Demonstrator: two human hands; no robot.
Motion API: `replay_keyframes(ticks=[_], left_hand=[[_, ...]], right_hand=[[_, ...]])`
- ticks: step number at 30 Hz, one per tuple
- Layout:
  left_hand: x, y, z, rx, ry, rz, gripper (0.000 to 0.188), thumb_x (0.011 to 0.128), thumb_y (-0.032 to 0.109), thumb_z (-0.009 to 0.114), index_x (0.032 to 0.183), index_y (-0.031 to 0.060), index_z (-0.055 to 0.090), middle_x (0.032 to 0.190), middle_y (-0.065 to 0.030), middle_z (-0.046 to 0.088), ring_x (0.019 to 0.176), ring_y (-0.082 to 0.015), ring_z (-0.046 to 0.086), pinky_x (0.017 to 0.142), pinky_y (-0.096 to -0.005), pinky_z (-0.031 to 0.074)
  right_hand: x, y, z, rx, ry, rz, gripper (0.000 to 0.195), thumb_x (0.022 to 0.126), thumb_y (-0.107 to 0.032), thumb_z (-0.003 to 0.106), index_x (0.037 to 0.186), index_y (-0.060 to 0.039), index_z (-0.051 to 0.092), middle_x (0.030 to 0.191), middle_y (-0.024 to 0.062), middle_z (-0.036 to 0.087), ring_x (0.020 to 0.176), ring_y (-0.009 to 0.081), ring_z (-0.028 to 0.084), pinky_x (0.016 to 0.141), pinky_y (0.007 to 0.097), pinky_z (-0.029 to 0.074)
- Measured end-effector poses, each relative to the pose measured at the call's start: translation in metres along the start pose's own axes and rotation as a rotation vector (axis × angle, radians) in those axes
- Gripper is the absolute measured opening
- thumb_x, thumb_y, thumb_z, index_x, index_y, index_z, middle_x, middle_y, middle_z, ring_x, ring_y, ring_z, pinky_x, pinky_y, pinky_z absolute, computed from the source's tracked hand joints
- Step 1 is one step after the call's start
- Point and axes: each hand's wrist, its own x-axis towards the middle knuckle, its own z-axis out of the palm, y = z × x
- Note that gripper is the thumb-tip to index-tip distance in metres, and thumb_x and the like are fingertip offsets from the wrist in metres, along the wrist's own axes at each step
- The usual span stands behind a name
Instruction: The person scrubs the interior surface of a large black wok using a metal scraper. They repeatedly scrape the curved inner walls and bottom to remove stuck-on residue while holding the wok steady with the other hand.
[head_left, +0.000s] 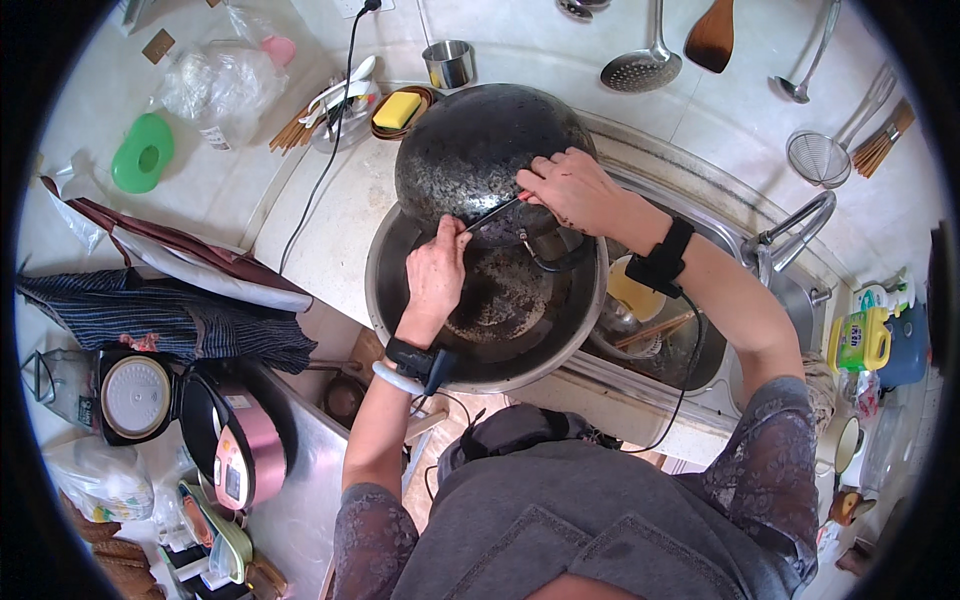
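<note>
A blackened metal wok (487, 142) is tilted bottom-out over a wide metal basin (375, 300) that holds dark liquid and brown residue. My right hand (562, 184) is closed around the red handle of a thin-bladed tool (495, 212), which lies against the wok's underside. At the blade's other end, my left hand (441, 266) pinches the tip between thumb and fingers. The wok's looped handle (559, 262) hangs down over the basin on the right. What supports the wok's far side is hidden.
Right of the basin, a steel sink (712, 367) holds a yellowish bowl (636, 289) and chopsticks (660, 330) below a faucet (795, 225). A yellow sponge (397, 110) and steel cup (448, 64) stand behind. A black cord (330, 150) crosses the counter at left.
</note>
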Motion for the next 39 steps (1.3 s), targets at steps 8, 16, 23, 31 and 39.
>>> replay_keyframes(ticks=[8, 16, 23, 31, 39], left_hand=[[0.013, -0.007, -0.002, 0.110, 0.059, 0.195, 0.015, 0.092, 0.011, 0.066, 0.100, 0.0006, 0.059, 0.095, -0.0172, 0.059, 0.094, -0.0392, 0.059, 0.081, -0.0463, 0.049], [0.004, -0.012, 0.018, 0.006, 0.064, 0.235, 0.014, 0.090, 0.003, 0.064, 0.104, -0.0001, 0.062, 0.090, -0.0210, 0.062, 0.081, -0.0431, 0.064, 0.067, -0.0491, 0.051], [0.009, -0.007, 0.017, 0.127, 0.006, 0.174, 0.015, 0.096, 0.011, 0.059, 0.110, 0.0063, 0.062, 0.082, -0.0166, 0.066, 0.076, -0.0369, 0.069, 0.066, -0.0463, 0.056], [0.006, -0.005, 0.019, 0.083, -0.041, 0.117, 0.014, 0.096, 0.010, 0.058, 0.108, 0.0040, 0.060, 0.083, -0.0205, 0.068, 0.075, -0.0404, 0.070, 0.067, -0.0492, 0.056], [0.009, -0.007, 0.016, 0.072, -0.011, 0.114, 0.011, 0.095, 0.010, 0.058, 0.105, 0.0054, 0.061, 0.082, -0.0194, 0.067, 0.076, -0.0395, 0.070, 0.066, -0.0484, 0.056]], right_hand=[[0.013, -0.004, 0.009, 0.041, -0.120, 0.037, 0.024, 0.094, -0.031, 0.063, 0.086, -0.0087, 0.059, 0.071, 0.0123, 0.063, 0.066, 0.0321, 0.066, 0.060, 0.0423, 0.050], [0.005, -0.015, 0.017, 0.021, -0.123, 0.053, 0.032, 0.092, -0.040, 0.064, 0.082, -0.0103, 0.058, 0.066, 0.0084, 0.061, 0.061, 0.0287, 0.065, 0.054, 0.0403, 0.049], [0.008, -0.012, 0.016, 0.023, -0.074, 0.057, 0.033, 0.093, -0.041, 0.064, 0.079, -0.0112, 0.058, 0.064, 0.0073, 0.059, 0.058, 0.0281, 0.064, 0.053, 0.0394, 0.048], [0.017, -0.012, 0.010, 0.065, -0.124, 0.044, 0.032, 0.092, -0.038, 0.065, 0.078, -0.0092, 0.060, 0.062, 0.0107, 0.061, 0.058, 0.0315, 0.064, 0.052, 0.0422, 0.049], [0.014, -0.012, 0.013, 0.037, -0.087, 0.062, 0.034, 0.093, -0.041, 0.063, 0.078, -0.0116, 0.057, 0.062, 0.0078, 0.059, 0.057, 0.0300, 0.063, 0.051, 0.0409, 0.048]])
